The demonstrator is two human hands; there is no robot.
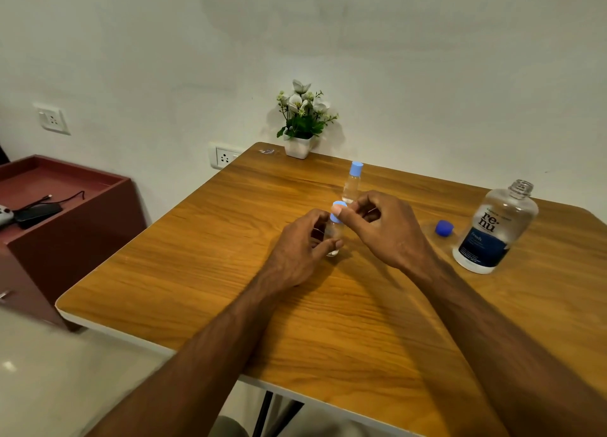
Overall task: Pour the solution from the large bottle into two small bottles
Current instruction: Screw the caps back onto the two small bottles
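A small clear bottle stands on the wooden table near its middle. My left hand grips its body. My right hand pinches its light blue cap at the top of the bottle. Just behind stands a second small clear bottle, capped in light blue. At the right stands the large clear bottle with a dark blue label, its neck uncovered. Its dark blue cap lies on the table to its left.
A white pot with artificial flowers stands at the table's far edge by the wall. A maroon cabinet with a cable and a dark device sits to the left. Wall sockets are behind the table.
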